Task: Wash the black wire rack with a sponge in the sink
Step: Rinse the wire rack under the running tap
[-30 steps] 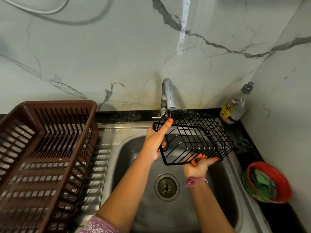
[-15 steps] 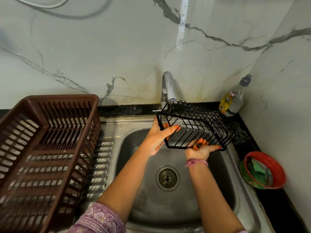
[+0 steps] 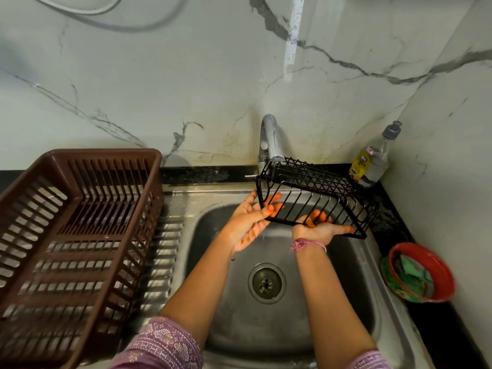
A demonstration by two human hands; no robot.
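The black wire rack [image 3: 323, 183] hangs tilted over the steel sink [image 3: 354, 310], its far left corner right under the tap spout [image 3: 271, 139]. My left hand [image 3: 250, 222] grips the rack's left end, fingers hooked through the wires. My right hand [image 3: 319, 229] holds the rack's lower front edge from beneath, fingers poking up between the bars. A green sponge [image 3: 411, 271] lies in a red bowl [image 3: 436, 267] on the counter at the right, apart from both hands.
A brown plastic dish basket [image 3: 80, 235] stands on the draining board at the left. A soap bottle [image 3: 371, 161] leans in the back right corner. The drain [image 3: 267, 283] sits mid-basin. Marble walls close off the back and right.
The rack has been turned and lifted closer to the tap. My left hand shifted its grip along the left end, and my right hand moved along under the front edge.
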